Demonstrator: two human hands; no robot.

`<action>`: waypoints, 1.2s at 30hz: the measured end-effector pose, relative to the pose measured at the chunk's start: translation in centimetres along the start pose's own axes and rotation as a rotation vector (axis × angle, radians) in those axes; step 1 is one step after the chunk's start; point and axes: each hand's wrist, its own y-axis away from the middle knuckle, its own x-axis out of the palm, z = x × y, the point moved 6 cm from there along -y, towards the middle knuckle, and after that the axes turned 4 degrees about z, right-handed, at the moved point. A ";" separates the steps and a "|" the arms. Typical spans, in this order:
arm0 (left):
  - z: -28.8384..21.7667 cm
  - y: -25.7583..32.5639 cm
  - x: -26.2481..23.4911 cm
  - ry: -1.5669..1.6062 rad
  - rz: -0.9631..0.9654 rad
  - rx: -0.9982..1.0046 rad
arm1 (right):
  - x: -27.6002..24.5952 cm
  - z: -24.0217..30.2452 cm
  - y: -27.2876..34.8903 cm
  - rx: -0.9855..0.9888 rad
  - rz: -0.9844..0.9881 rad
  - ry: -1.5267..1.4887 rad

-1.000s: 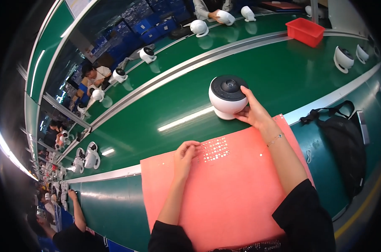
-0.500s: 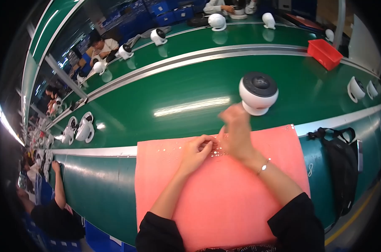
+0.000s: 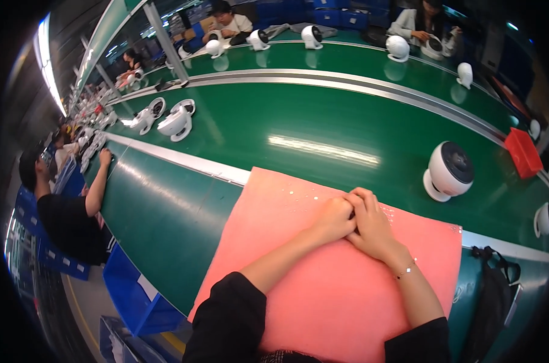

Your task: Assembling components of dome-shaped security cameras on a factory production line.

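Note:
A pink cloth (image 3: 341, 296) covers the bench in front of me, with small shiny dots (image 3: 291, 192) near its far edge. Over that edge my two hands meet. My left hand (image 3: 335, 219) is closed in a loose fist, its knuckles pressed against the right. Bent fingers of my right hand (image 3: 371, 224) close around the left one's fingertips. Whether anything lies between them is hidden. Beyond the cloth, to the right, a round white device (image 3: 448, 172) with a black face stands tilted on its base, apart from both hands.
White devices (image 3: 176, 123) stand on the green belt (image 3: 244, 121) at left, another (image 3: 543, 220) at far right. A red bin (image 3: 523, 153) sits at the back right. A black bag (image 3: 492, 302) lies right of the cloth. Co-workers (image 3: 75, 212) sit at left and across the belt.
My right hand, raised and blurred near the round device before, has come down against my left hand. The whole view has swung leftward, so the cloth and device appear further right.

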 end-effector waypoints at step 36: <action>0.1 1.0 -2.5 0.004 -0.021 0.034 | 0.0 3.5 -1.9 -0.065 -0.020 0.028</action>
